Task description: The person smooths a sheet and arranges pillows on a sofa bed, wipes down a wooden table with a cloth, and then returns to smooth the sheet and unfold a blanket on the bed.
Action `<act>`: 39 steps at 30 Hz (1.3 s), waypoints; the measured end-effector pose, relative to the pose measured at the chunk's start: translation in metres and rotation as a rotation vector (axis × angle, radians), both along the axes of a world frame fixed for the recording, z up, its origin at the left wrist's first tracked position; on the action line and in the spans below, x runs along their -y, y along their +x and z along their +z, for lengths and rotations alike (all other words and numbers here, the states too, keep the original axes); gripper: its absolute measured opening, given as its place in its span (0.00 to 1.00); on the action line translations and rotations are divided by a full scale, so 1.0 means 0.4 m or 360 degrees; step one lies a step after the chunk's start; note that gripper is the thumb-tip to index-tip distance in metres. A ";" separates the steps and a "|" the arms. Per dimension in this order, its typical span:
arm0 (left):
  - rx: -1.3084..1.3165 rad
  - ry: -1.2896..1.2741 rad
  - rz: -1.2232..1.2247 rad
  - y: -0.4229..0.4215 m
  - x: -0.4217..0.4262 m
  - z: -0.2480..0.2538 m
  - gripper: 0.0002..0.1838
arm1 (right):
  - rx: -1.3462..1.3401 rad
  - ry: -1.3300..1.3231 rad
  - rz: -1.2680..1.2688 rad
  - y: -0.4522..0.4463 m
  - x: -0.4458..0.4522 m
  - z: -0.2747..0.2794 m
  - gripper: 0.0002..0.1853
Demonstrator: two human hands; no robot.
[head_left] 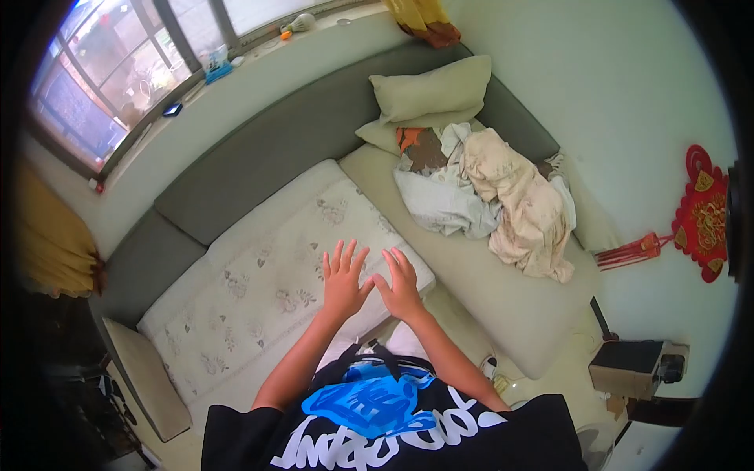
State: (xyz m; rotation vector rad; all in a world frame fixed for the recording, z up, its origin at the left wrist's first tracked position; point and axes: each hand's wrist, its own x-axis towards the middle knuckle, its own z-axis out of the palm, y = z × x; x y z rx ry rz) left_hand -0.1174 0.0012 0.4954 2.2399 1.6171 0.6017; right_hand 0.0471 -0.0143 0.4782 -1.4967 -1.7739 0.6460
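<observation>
Both of my hands are stretched out in front of me, side by side, with nothing in them. My left hand [342, 276] has its fingers spread, palm down. Close beside it, my right hand [399, 284] is also open, and the two thumbs come near each other or touch. Beyond and below them lies a white mattress [259, 275] with a grey flower print, set on the sofa. To the right, a heap of bedding shows a cream blanket [514, 184] and a pale grey cloth [440, 200].
A grey sofa backrest [275, 125] runs under the window. Two pillows, the upper one beige [432, 90], lie in the corner. On the sill are a light bulb [302, 22] and a phone [172, 110]. A cardboard box [628, 369] stands right; a red ornament [701, 216] hangs on the wall.
</observation>
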 end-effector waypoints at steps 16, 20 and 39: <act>0.0183 -0.0114 0.0284 0.539 -0.771 -0.414 0.38 | 0.0244 0.0013 0.0038 0.603 -0.806 -0.382 0.31; 0.0345 -0.0215 0.0505 0.589 -0.911 -0.641 0.38 | 0.0245 -0.0067 0.0054 0.674 -1.001 -0.588 0.32; 0.1088 -0.0672 0.1148 0.760 -1.326 -1.154 0.45 | -0.0118 -0.0305 0.0116 0.733 -1.227 -0.978 0.31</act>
